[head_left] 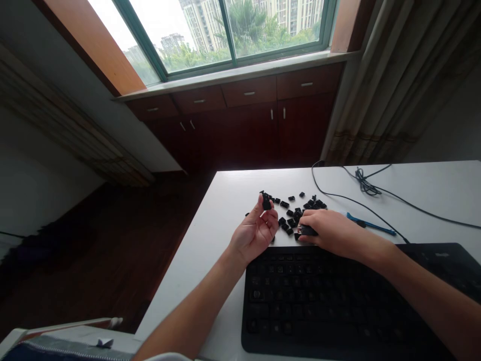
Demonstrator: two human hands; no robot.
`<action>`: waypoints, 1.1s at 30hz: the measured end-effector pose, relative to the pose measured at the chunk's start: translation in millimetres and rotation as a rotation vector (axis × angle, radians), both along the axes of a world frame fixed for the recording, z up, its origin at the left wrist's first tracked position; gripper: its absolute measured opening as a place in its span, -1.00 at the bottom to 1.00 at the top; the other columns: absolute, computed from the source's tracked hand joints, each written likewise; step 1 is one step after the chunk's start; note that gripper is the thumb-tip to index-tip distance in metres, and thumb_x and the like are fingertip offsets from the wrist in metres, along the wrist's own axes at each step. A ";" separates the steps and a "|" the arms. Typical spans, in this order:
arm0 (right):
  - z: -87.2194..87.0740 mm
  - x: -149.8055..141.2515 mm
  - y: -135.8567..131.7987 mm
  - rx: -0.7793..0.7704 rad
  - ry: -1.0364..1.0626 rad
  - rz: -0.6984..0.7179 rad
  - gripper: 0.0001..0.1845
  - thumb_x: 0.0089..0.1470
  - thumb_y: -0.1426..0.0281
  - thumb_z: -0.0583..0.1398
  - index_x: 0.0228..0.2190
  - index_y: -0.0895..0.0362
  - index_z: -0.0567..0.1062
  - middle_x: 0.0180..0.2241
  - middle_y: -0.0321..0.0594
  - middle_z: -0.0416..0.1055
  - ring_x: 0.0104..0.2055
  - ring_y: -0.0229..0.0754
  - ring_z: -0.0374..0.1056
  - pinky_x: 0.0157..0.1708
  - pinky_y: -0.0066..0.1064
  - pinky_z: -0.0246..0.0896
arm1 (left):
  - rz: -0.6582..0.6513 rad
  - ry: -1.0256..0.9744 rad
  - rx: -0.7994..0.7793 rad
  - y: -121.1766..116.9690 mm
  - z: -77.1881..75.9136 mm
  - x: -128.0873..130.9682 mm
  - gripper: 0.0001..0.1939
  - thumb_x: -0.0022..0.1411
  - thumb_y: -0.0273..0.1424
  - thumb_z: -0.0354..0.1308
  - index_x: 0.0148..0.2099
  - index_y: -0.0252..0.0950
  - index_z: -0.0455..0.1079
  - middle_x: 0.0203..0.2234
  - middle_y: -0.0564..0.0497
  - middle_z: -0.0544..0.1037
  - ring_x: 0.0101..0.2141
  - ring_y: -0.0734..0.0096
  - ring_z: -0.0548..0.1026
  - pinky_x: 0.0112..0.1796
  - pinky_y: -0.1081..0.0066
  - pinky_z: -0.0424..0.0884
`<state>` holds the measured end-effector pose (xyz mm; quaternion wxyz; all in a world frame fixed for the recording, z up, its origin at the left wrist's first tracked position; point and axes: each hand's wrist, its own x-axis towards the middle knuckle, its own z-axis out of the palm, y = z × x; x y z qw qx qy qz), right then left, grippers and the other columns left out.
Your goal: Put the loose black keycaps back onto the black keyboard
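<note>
My left hand (261,228) is raised over the table, with thumb and fingers pinching a black keycap (266,202). My right hand (326,228) reaches in just behind the keyboard, its fingers curled around a small dark object (308,230) whose kind does not show clearly. Loose black keycaps (290,222) lie scattered between and behind both hands. Directly in front of them is the black keyboard (300,331), many of its key places bare. My right forearm crosses above the keyboard and hides part of it.
A blue slim tool (376,227) with a dark middle lies right of my right hand. A black cable (353,200) runs from the keyboard, and a bundled cable (366,184) sits farther back. The white table (195,240) ends at the left; wooden cabinets (240,130) stand beyond.
</note>
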<state>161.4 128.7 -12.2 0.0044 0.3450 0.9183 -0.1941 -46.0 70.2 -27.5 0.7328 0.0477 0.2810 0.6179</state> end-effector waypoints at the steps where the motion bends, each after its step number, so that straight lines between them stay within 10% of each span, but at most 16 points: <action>1: 0.2 -0.4 -0.6 0.008 -0.006 0.003 -0.84 0.15 0.25 0.24 -0.36 0.08 0.52 -0.25 -0.19 0.50 -0.33 -0.12 0.43 -0.41 -0.35 0.16 | 0.009 -0.060 -0.018 -0.1 -0.3 1.2 -0.78 0.42 -0.33 0.11 -0.24 -0.34 0.47 -0.32 0.02 0.51 -0.38 0.68 0.47 -0.34 0.69 0.45; 26: -4.0 -4.5 -5.9 0.051 0.013 0.025 -0.89 0.16 0.30 0.25 -0.33 0.07 0.53 -0.27 -0.22 0.51 -0.36 -0.11 0.44 -0.45 -0.33 0.15 | 0.048 -0.151 0.047 -0.5 -4.5 5.0 -0.84 0.40 -0.41 0.12 -0.17 -0.41 0.45 -0.30 -0.03 0.53 -0.30 0.54 0.53 -0.34 0.63 0.49; 33: 25.4 -3.7 -14.3 0.080 0.376 -0.147 -0.72 0.19 0.16 0.25 -0.14 0.04 0.53 -0.20 -0.22 0.55 -0.25 -0.10 0.46 -0.27 -0.27 0.33 | 0.063 0.089 0.161 -0.2 -8.1 6.6 -0.78 0.20 -0.35 0.36 -0.19 -0.42 0.50 -0.32 -0.01 0.57 -0.36 0.53 0.53 -0.39 0.60 0.48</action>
